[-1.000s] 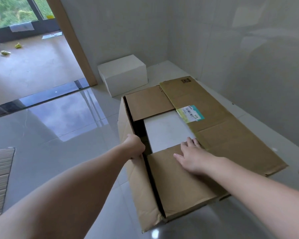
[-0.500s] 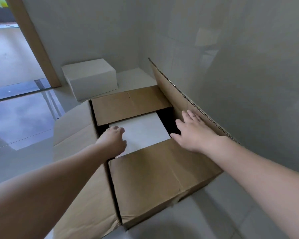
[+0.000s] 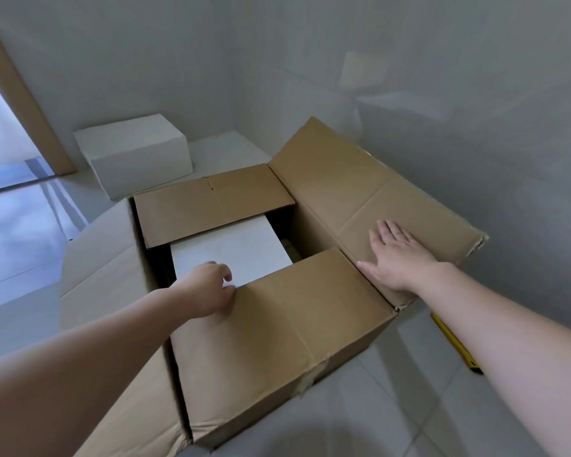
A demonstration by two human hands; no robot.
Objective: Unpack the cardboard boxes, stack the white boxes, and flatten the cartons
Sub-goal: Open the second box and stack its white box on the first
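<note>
Honestly, your biggest risk is the near flap (image 3: 277, 324): if it springs back while you reach in, it will catch the white box (image 3: 231, 252) and jam it in the carton (image 3: 327, 206). Your left hand (image 3: 208, 288) curls loosely at that flap's inner edge, fingertips over the box; I cannot tell whether it grips. Your right hand (image 3: 399, 255) lies flat with straight fingers on the 3 o'clock flap (image 3: 370, 179), holding it down. Another white box (image 3: 136, 153) sits on the floor (image 3: 409, 407) at 11 o'clock.
</note>
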